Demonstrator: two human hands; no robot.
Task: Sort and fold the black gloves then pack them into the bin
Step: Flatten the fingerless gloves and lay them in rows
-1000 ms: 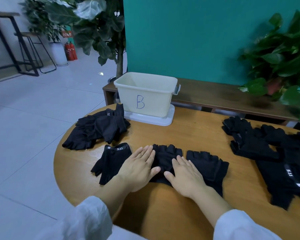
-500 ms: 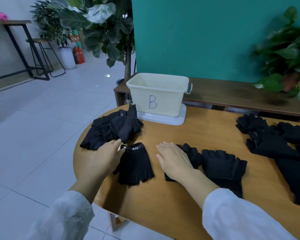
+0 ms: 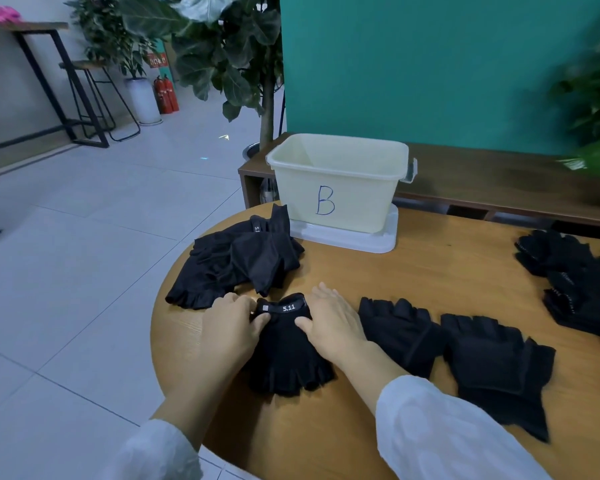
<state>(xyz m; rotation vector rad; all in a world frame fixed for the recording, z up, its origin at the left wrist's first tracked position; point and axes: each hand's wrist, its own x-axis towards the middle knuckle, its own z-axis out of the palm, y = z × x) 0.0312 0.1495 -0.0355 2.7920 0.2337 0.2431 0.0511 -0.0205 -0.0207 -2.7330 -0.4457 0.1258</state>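
Observation:
A black fingerless glove (image 3: 288, 355) with a white "5.11" cuff label lies at the round wooden table's (image 3: 447, 271) near left edge, fingers toward me. My left hand (image 3: 229, 327) pinches the cuff's left corner, thumb on top. On the cuff's right side rests my right hand (image 3: 333, 323), fingers fairly straight and thumb pressing on the fabric. Two more black gloves (image 3: 399, 330) (image 3: 492, 362) lie flat to the right. The cream bin (image 3: 336, 143) marked "B" stands behind, with nothing visible inside.
A heap of black gloves (image 3: 236, 261) sits at the table's left, just beyond my hands. Another black pile (image 3: 575, 282) lies at the right edge. The bin stands on a white lid (image 3: 343, 237). A wooden bench (image 3: 499, 174) and plants are behind; tiled floor is to the left.
Both hands left the two middle gloves. My left hand reached the labelled glove first, then my right hand slid left onto its cuff. The view has swung left.

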